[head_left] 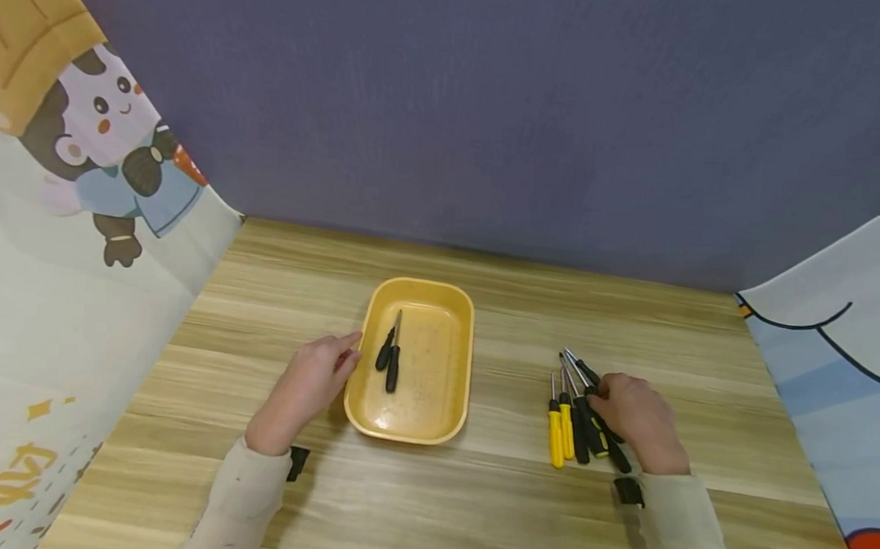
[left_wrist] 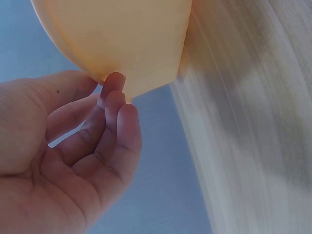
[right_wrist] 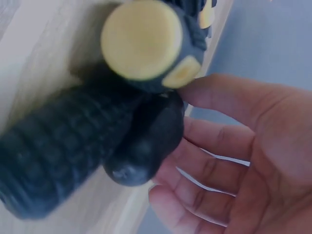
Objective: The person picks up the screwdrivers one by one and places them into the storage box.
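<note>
At its left rim, my left hand (head_left: 310, 379) pinches the yellow plastic tray (head_left: 469, 366); the left wrist view has thumb and curled fingertips at the tray's edge (left_wrist: 73, 56). Inside lie two small black-handled screwdrivers (head_left: 392, 371), side by side towards the left. On the right, my right hand (head_left: 636, 418) is at a fanned group of screwdrivers, its thumb and fingers pinching a smooth black-handled screwdriver (right_wrist: 146, 139). Beside it are a ridged black handle (right_wrist: 53, 146) and a black handle with a yellow end (right_wrist: 144, 41). Two yellow-handled screwdrivers (head_left: 555, 435) lie at the group's left side.
Everything lies on a wood-grain table (head_left: 503, 507). A dark blue-grey wall panel (head_left: 491, 121) stands behind it. Cartoon-printed panels (head_left: 114, 309) flank the table left and right. Bare wood separates the tray from the screwdriver group.
</note>
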The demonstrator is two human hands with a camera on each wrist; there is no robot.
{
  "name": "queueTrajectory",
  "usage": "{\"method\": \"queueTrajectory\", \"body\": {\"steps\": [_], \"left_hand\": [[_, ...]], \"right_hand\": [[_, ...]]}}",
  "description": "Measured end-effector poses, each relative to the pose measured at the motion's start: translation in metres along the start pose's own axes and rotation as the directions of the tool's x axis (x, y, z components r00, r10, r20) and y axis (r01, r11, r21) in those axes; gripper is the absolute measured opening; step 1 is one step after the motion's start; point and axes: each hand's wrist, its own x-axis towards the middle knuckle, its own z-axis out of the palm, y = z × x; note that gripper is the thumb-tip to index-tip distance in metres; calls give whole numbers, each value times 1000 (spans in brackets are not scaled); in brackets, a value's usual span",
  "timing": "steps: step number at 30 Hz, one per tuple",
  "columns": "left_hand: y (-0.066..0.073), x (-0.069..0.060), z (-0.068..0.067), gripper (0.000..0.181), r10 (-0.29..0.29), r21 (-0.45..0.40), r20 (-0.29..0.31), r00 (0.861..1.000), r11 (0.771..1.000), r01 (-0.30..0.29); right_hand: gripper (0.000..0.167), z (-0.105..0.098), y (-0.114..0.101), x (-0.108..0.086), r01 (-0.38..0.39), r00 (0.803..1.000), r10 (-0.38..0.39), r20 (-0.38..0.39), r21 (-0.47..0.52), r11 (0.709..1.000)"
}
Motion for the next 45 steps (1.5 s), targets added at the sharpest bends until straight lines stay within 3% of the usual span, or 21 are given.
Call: {"method": "queueTrajectory", "body": {"steps": [8, 15, 24, 30, 34, 45], "left_hand": [[-5, -3, 0, 36, 1, -7, 7, 1000, 1000, -1], [-7, -5, -3, 35, 10, -13, 8, 1000, 1000, -9], [-11, -2, -2, 35, 10, 2, -3, 1000, 1000, -10], [-14, 1, -1, 35, 5, 12, -9, 1000, 1000, -5], [-14, -2, -3, 35, 11, 7, 2, 1000, 1000, -11], [-14, -10, -12, 36, 9, -7, 37, 999, 1000, -9]], "right_hand": [[21, 7, -3, -3, -23, 1000, 23, 12, 14, 1000], [20, 8, -8, -8, 1, 1000, 0, -25, 27, 1000], [26, 1, -26, 0, 36, 998, -34, -48, 45, 998], [33, -7, -54, 8, 97, 994, -91, -67, 91, 991], [34, -16, -80, 1, 133, 988, -124, -88, 105, 986], [35, -34, -173, 2, 242, 960, -229, -159, 74, 967]]}}
